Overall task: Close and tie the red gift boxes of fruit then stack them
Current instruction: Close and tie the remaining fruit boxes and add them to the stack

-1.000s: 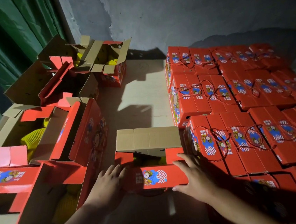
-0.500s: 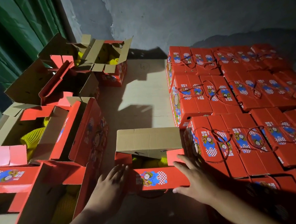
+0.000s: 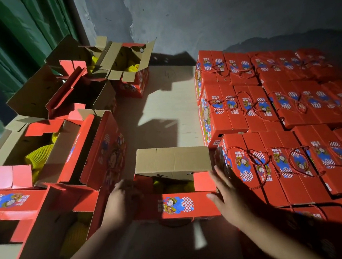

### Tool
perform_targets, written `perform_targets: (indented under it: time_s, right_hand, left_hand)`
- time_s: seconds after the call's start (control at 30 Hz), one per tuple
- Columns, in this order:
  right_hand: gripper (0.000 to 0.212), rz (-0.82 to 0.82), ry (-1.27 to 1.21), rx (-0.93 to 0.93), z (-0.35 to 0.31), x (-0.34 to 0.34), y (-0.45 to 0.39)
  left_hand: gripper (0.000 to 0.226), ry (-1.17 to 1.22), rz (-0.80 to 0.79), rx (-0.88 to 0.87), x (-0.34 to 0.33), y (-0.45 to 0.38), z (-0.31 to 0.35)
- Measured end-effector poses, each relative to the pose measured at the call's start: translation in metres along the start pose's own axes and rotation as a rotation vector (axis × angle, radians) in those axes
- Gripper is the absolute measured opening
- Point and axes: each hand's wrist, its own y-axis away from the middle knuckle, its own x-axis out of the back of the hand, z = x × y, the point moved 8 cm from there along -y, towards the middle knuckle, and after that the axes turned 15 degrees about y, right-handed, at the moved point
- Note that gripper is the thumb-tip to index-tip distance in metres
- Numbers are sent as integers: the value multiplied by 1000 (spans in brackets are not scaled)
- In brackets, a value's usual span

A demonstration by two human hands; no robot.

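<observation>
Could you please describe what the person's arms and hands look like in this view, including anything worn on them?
Both forearms are bare from the bottom edge of the frame up to the wrists: no sleeves, gloves, watch or bracelet show. The left hand and right hand are bare too, and no rings are visible. The dim light hides finer detail.

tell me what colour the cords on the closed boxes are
Red, matching the closed boxes; the cords show best in the head view.

Since a second ago: left hand [image 3: 119, 204] slid up the left end of the open box [image 3: 174, 183], fingers now at its top left corner. Right hand [image 3: 228, 195] shifted up along the box's right end, thumb against the near flap [image 3: 178, 205]. More yellow fruit [image 3: 173, 187] showing inside the box.
</observation>
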Motion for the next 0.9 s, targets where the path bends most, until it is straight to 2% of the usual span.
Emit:
perform_targets:
  time_s: [0.03,0.1,0.17,0.23,0.3,0.4,0.53,0.6,0.7,0.8,0.9]
  right_hand:
    - [94,-7,-44,-79,7,1,-6]
    - [112,-113,-195,-218,18,-7,-20]
    - [117,-237,-350,-280,19,-15,-33]
    - [108,-301,-506,-289,16,-20,-42]
    - [92,-264,-576,-272,15,-22,-49]
    - [77,-160,-616,-297,19,-16,-46]
    - [68,-84,-635,-311,19,-6,-31]
    - [61,-96,-556,-244,15,-6,-22]
    - [65,-99,-390,-100,5,-10,-10]
    - [65,-87,-154,27,-3,-9,-7]
    - [46,-24,27,98,-11,5,-17]
  left_hand:
    - [19,37,35,74,1,-7,-7]
    - [51,98,45,233,-2,-20,-25]
    - [85,238,-5,317,-7,-31,-37]
    - [106,459,-121,340,-16,-36,-40]
    - [98,516,-168,291,-17,-38,-37]
    - [79,421,-112,276,-11,-30,-40]
    - [92,352,-45,193,-5,-17,-32]
    - [85,273,-64,77,-1,-16,-23]
    - [80,57,-147,-69,-5,-12,-18]
    - [98,54,-256,-35,-18,-3,-24]
    - [86,10,-255,-43,-24,-11,-20]
